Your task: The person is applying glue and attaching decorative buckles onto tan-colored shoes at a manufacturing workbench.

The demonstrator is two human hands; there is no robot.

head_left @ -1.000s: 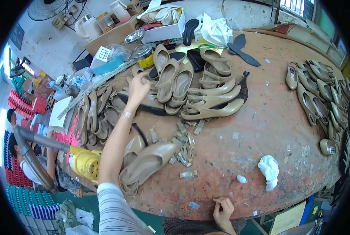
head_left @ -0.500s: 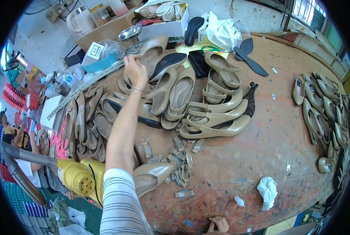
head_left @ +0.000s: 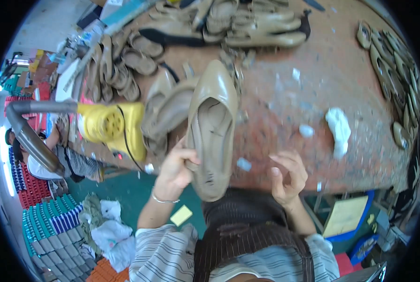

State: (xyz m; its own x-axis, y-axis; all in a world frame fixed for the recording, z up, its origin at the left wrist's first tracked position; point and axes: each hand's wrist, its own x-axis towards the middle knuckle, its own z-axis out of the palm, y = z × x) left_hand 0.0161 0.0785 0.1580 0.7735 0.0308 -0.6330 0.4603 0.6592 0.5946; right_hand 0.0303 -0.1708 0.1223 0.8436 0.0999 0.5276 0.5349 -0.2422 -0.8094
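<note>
A glossy beige pointed-toe shoe (head_left: 213,134) is held up in front of my body, toe pointing away and insole facing up. My left hand (head_left: 176,168) grips it along its left side near the heel, with the fingers partly behind it. To the right, my right hand (head_left: 290,178) is raised near the table's front edge, empty, its fingers apart and loosely curved. More beige shoes (head_left: 170,105) lie on the table just left of and beyond the held one, partly hidden by it.
A yellow machine (head_left: 112,123) with a grey hose is at the left edge. Beige shoes cover the far side (head_left: 266,40), the far left (head_left: 109,66) and the right (head_left: 384,70). A crumpled white cloth (head_left: 338,131) lies right of centre. A person (head_left: 41,152) sits at far left.
My left hand has come back from the far pile with the beige shoe. My right hand has lifted from the front edge and opened. The view has tilted down toward my body.
</note>
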